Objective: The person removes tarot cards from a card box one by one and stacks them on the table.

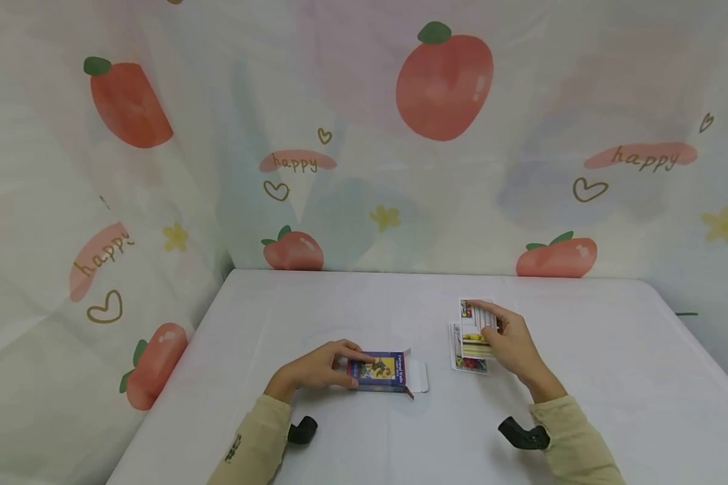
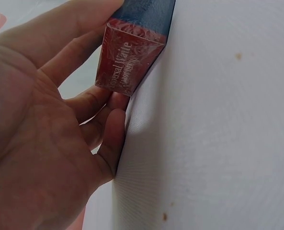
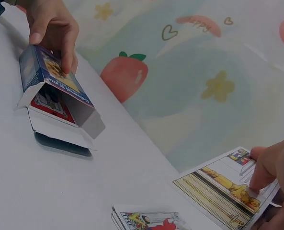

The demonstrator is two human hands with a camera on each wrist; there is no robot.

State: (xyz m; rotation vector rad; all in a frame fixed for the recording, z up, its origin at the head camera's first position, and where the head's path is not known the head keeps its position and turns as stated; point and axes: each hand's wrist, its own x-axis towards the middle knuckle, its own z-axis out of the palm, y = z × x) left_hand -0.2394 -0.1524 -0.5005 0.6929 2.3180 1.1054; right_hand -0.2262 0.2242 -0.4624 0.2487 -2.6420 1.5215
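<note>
On the left, my left hand (image 1: 315, 367) holds a blue tarot card box (image 1: 385, 370) with thumb and fingers, lying on its side on the table. Its open end faces right with the flaps spread, and the right wrist view shows a red-edged picture inside the opening. The closed red end (image 2: 127, 57) is close to the palm in the left wrist view. Over to the right, my right hand (image 1: 516, 343) pinches an illustrated tarot card (image 3: 218, 191) by its edge. Below that card is a small stack of tarot cards (image 3: 153, 221), partly covered by it in the head view.
The white-covered table (image 1: 340, 303) runs back to a cloth backdrop (image 1: 364, 202) printed with red fruit, hearts and flowers. A black curved piece (image 1: 303, 431) sticks out by the left sleeve, and another black piece (image 1: 524, 434) by the right sleeve.
</note>
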